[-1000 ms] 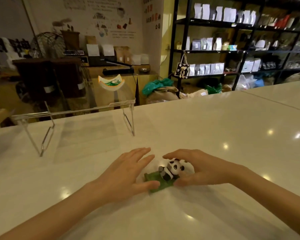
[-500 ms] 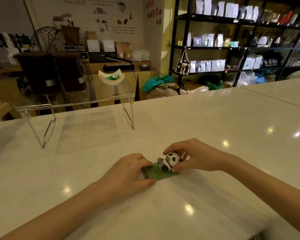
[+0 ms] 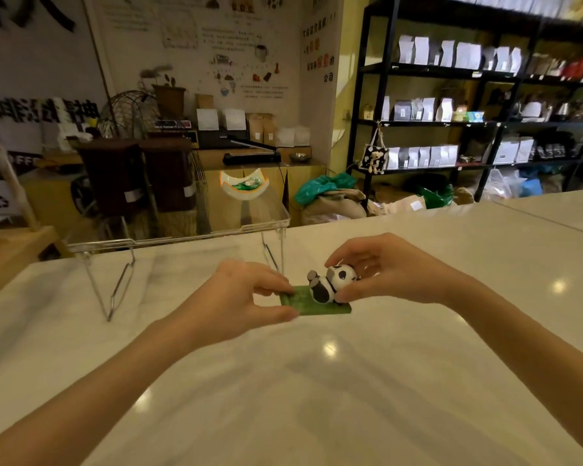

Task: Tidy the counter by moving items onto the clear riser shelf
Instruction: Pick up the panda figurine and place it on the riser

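You face a glossy white table (image 3: pixel 418 381), black shelving (image 3: pixel 485 122) of white pouches at right, and an illustrated wall poster (image 3: pixel 216 45) behind.

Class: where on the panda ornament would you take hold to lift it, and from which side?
Grip the flat green base by its two short ends, one hand from each side. The panda lies rounded and off-centre on top, likely a poorer hold.

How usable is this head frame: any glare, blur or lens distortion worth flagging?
Head view: dim, warm light; round ceiling-light glare spots on the glossy counter; upper-right shelving is smeared and bowed by the wide lens; the panda figurine is sharp; the clear riser shelf reads mostly by its edges.
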Action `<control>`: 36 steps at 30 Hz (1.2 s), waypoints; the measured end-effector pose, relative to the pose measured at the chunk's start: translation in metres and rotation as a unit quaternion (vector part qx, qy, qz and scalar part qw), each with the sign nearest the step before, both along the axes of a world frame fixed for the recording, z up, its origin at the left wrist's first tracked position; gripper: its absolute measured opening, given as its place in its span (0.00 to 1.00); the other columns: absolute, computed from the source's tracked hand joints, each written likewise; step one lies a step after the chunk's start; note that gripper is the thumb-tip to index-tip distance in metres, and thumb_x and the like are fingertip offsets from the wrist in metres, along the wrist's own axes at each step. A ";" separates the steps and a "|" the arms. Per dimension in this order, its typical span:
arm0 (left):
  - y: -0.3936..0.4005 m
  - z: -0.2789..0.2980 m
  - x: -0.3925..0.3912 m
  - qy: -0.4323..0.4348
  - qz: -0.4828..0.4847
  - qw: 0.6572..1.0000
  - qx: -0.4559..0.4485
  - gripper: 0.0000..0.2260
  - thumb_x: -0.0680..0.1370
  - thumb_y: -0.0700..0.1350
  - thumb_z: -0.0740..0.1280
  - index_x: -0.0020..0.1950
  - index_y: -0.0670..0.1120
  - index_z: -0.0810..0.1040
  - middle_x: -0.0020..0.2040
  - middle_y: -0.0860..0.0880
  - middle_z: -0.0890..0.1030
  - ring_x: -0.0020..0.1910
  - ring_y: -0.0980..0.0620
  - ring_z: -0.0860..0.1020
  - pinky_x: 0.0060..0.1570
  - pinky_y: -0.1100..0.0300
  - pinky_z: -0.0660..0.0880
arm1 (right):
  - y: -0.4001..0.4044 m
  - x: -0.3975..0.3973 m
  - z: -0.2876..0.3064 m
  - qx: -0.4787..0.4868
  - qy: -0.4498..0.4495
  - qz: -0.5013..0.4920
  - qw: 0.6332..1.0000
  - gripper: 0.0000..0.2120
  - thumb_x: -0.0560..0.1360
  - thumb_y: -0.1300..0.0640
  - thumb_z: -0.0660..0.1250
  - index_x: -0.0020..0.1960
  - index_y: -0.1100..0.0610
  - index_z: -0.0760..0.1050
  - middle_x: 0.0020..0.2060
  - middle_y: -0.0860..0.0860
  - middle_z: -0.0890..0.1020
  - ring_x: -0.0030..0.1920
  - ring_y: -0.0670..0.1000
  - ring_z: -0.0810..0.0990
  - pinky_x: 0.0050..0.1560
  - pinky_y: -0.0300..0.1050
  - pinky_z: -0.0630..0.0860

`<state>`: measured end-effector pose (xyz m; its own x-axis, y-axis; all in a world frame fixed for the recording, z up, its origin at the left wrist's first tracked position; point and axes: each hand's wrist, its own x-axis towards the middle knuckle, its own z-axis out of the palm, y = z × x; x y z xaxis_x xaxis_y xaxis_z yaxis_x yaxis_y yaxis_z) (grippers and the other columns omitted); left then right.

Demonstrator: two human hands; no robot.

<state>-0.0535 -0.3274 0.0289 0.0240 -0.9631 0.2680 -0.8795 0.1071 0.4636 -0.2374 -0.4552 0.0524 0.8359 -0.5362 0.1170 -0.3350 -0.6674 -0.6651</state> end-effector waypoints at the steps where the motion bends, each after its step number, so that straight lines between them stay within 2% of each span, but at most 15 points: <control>1: -0.001 0.007 0.006 0.001 0.008 1.000 -0.014 0.17 0.68 0.51 0.71 0.56 0.51 0.80 0.56 0.53 0.81 0.50 0.58 0.78 0.46 0.75 0.73 | -0.003 0.006 0.007 -0.001 -0.019 0.003 1.000 0.15 0.65 0.57 0.75 0.50 0.48 0.78 0.47 0.47 0.83 0.47 0.48 0.82 0.50 0.43 0.81; 4: -0.006 0.031 0.026 -0.002 0.035 0.997 -0.065 0.18 0.68 0.50 0.71 0.58 0.49 0.79 0.60 0.51 0.80 0.51 0.59 0.79 0.48 0.77 0.73 | -0.012 0.029 0.026 -0.002 -0.067 0.012 0.998 0.16 0.65 0.60 0.74 0.51 0.50 0.78 0.48 0.47 0.83 0.47 0.46 0.82 0.49 0.38 0.81; 6: -0.009 0.045 0.040 0.003 0.055 0.993 -0.101 0.18 0.69 0.48 0.72 0.58 0.48 0.79 0.61 0.50 0.80 0.53 0.57 0.79 0.54 0.69 0.75 | -0.018 0.046 0.037 0.002 -0.100 0.020 0.995 0.16 0.65 0.62 0.74 0.50 0.50 0.78 0.45 0.46 0.83 0.46 0.44 0.83 0.46 0.35 0.81; 8: -0.015 0.056 0.053 0.015 0.071 0.989 -0.131 0.17 0.68 0.45 0.72 0.57 0.45 0.79 0.61 0.47 0.79 0.56 0.56 0.78 0.59 0.63 0.75 | -0.026 0.064 0.045 0.007 -0.134 0.021 0.991 0.15 0.65 0.62 0.74 0.49 0.49 0.78 0.45 0.47 0.83 0.47 0.46 0.83 0.47 0.37 0.81; 9: -0.018 0.059 0.060 0.026 0.078 0.986 -0.143 0.17 0.68 0.44 0.73 0.56 0.45 0.80 0.60 0.47 0.80 0.56 0.56 0.78 0.59 0.63 0.75 | -0.029 0.072 0.049 0.006 -0.148 0.023 0.989 0.15 0.65 0.62 0.74 0.48 0.48 0.78 0.45 0.47 0.83 0.47 0.47 0.83 0.48 0.39 0.81; 11: -0.027 0.063 0.074 0.047 0.093 0.983 -0.152 0.15 0.68 0.43 0.73 0.54 0.44 0.81 0.58 0.47 0.80 0.53 0.56 0.79 0.55 0.69 0.76 | -0.035 0.089 0.055 -0.009 -0.158 0.022 0.987 0.14 0.66 0.60 0.73 0.49 0.47 0.78 0.45 0.46 0.83 0.47 0.47 0.83 0.49 0.41 0.82; 13: -0.037 0.064 0.086 0.065 0.109 0.981 -0.147 0.14 0.68 0.43 0.73 0.54 0.44 0.82 0.55 0.47 0.82 0.50 0.57 0.80 0.54 0.72 0.74 | -0.043 0.105 0.056 -0.027 -0.155 0.006 0.988 0.16 0.67 0.59 0.73 0.54 0.49 0.78 0.48 0.47 0.82 0.49 0.47 0.82 0.51 0.43 0.81; 16: -0.054 0.058 0.100 0.091 0.132 0.980 -0.121 0.15 0.69 0.42 0.73 0.55 0.43 0.81 0.55 0.45 0.83 0.52 0.56 0.80 0.59 0.63 0.75 | -0.056 0.126 0.047 -0.022 -0.158 -0.022 0.987 0.20 0.68 0.60 0.73 0.59 0.53 0.77 0.52 0.50 0.82 0.50 0.48 0.82 0.54 0.47 0.80; 20: -0.073 0.045 0.112 0.096 0.159 0.978 -0.097 0.14 0.70 0.43 0.72 0.55 0.47 0.81 0.55 0.45 0.83 0.50 0.56 0.80 0.57 0.62 0.75 | -0.075 0.147 0.029 -0.006 -0.167 -0.057 0.984 0.20 0.67 0.61 0.73 0.58 0.55 0.76 0.53 0.52 0.82 0.48 0.47 0.82 0.48 0.41 0.81; 23: -0.086 0.037 0.117 0.116 0.190 0.971 -0.087 0.13 0.69 0.43 0.72 0.54 0.45 0.81 0.53 0.45 0.84 0.49 0.54 0.81 0.51 0.64 0.75 | -0.086 0.158 0.018 -0.013 -0.175 -0.085 0.981 0.19 0.66 0.60 0.74 0.57 0.55 0.76 0.51 0.53 0.83 0.48 0.50 0.83 0.52 0.51 0.81; 26: -0.098 0.032 0.119 0.098 0.199 0.972 -0.078 0.14 0.70 0.43 0.72 0.55 0.43 0.81 0.53 0.44 0.84 0.48 0.55 0.79 0.49 0.67 0.73 | -0.091 0.166 0.011 -0.029 -0.176 -0.105 0.978 0.19 0.67 0.59 0.74 0.56 0.54 0.77 0.52 0.53 0.82 0.47 0.52 0.82 0.52 0.54 0.81; 30: -0.106 0.030 0.123 0.063 0.201 0.975 -0.065 0.14 0.71 0.43 0.71 0.55 0.43 0.81 0.52 0.43 0.84 0.50 0.51 0.80 0.56 0.59 0.76 | -0.095 0.172 0.007 -0.053 -0.188 -0.125 0.973 0.19 0.66 0.59 0.75 0.56 0.55 0.77 0.52 0.54 0.81 0.48 0.51 0.81 0.53 0.51 0.80; 36: -0.109 0.028 0.125 0.036 0.202 0.977 -0.060 0.12 0.71 0.44 0.71 0.54 0.43 0.82 0.51 0.43 0.84 0.49 0.49 0.80 0.54 0.55 0.77 | -0.097 0.176 0.006 -0.082 -0.174 -0.139 0.972 0.20 0.66 0.59 0.75 0.56 0.56 0.78 0.52 0.54 0.82 0.50 0.51 0.80 0.54 0.45 0.78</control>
<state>0.0711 -0.4368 0.0569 0.4188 -0.8330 0.3616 -0.8265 -0.1846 0.5319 -0.0610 -0.5523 0.0585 0.5570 -0.6853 0.4691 -0.2916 -0.6903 -0.6622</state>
